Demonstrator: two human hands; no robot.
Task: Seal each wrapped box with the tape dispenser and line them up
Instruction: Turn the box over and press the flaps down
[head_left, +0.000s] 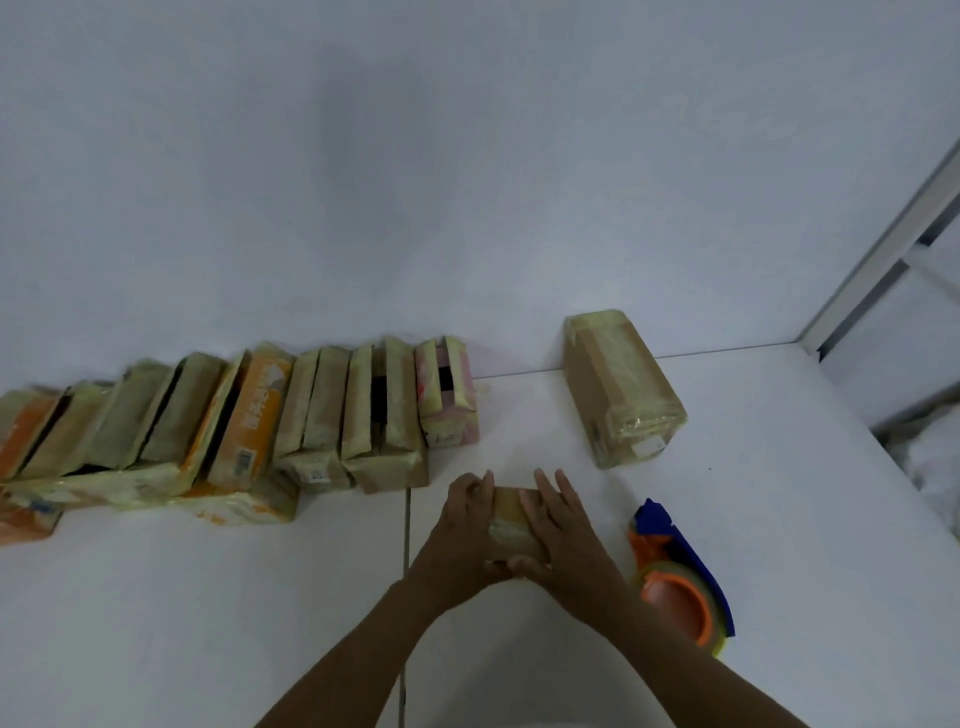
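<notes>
Brown small box lies on the white tabletop. We note the left hand gripping its side and the right hand pressing flat on top, fingers straight. Tape dispenser lies just right of them.

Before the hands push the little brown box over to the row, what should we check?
1. Small brown cardboard box held: ok, left hand grips its side, right hand rests flat on top.
2. Its tape fully sealed: cannot tell, the hands cover most of it.
3. Blue and orange tape dispenser nearby: ok, it lies just right of the hands.
4. Room at the end of the row of taped boxes: ok, bare white surface beside the pink taped box.
5. Large brown taped box lined up: not ok, it stands apart from the row.
</notes>
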